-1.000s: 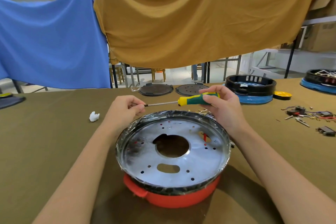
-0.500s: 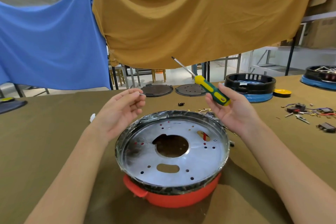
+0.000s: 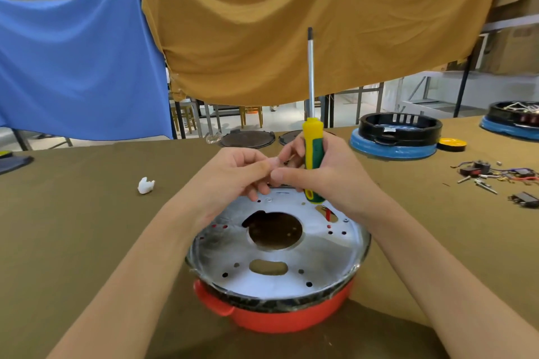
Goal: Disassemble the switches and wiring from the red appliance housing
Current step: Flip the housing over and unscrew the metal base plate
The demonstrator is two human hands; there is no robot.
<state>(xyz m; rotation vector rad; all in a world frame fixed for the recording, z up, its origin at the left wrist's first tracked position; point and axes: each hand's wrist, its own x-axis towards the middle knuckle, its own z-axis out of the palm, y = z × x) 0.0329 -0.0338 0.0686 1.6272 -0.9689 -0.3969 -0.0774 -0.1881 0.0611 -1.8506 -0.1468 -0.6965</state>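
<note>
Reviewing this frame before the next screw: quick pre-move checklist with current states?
1. Screwdriver held firmly by the right hand: ok.
2. Tip seated on a screw: not ok, the shaft points straight up.
3. Left hand free: cannot tell, its fingertips meet the right hand's and may pinch a small part.
4. Red housing flat on the table: ok.
5. Metal plate unobstructed: not ok, both hands cover its far edge.
6. Removed parts set aside to the right: ok.

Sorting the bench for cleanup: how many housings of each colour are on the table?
Red housing: 1
Blue housings: 2
Total: 3
</note>
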